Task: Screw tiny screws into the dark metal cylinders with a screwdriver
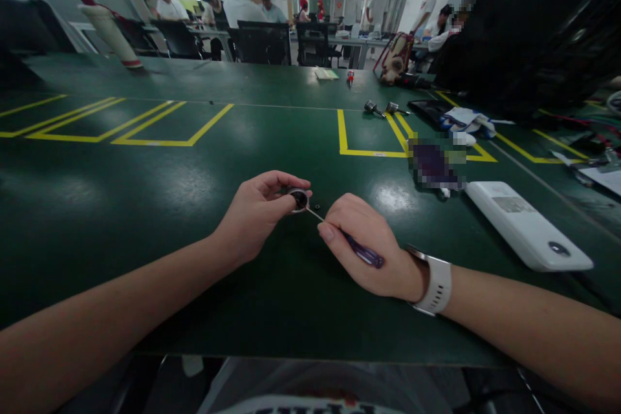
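Note:
Between the thumb and fingers of my left hand (259, 213) is a small round metal part (299, 199), its hollow dark end turned toward my right side. My right hand (363, 242) is closed round a screwdriver (363, 251) with a dark purple, see-through handle. The thin shaft points up and left, and its tip is at the opening of the metal part; how deep it reaches I cannot tell. A tiny dark ring-like piece (317, 207) lies on the green table just right of the metal part.
Two metal pieces with stems, one left (372, 108) and one right (395, 108), lie farther back. A white power bank-like device (526, 223) and a blurred dark item (434, 165) are at right. Yellow tape (160, 142) marks the green table (121, 207). People sit and stand beyond.

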Motion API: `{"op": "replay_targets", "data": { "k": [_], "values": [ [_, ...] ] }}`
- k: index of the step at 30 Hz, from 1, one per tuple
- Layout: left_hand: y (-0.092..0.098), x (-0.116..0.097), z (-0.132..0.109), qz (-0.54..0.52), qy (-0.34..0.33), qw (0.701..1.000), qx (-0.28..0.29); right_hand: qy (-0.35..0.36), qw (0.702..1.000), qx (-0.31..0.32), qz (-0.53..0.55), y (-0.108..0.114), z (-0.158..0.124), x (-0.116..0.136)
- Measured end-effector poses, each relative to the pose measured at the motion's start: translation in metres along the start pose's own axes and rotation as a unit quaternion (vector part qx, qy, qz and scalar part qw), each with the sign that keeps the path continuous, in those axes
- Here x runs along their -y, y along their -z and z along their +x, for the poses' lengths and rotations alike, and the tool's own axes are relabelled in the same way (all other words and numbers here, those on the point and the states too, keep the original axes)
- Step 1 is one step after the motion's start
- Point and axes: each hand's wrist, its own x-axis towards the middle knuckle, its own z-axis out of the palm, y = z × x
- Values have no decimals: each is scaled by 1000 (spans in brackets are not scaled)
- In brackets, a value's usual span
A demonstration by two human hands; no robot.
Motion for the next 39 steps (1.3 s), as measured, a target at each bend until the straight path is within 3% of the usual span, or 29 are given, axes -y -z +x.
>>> {"op": "replay_targets", "data": {
  "k": [11,26,28,32,36,39],
  "values": [
    [1,0,1,3,6,1000,1,-24,999,20,-10,-3,0,1],
    [0,1,0,-7,5,1000,3,-19,1000,9,-18,-4,0,4],
    [0,0,0,-4,2,1000,2,-24,1000,-14,1,-2,-1,4],
    [1,-2,2,-14,12,1000,-6,-134,980,-103,105,2,0,-8],
    [3,-3,5,-15,27,999,-10,-293,920,-126,229,0,1,-33],
    [4,-3,6,11,32,999,-17,-346,889,-136,267,-3,2,-45]
  ]
}}
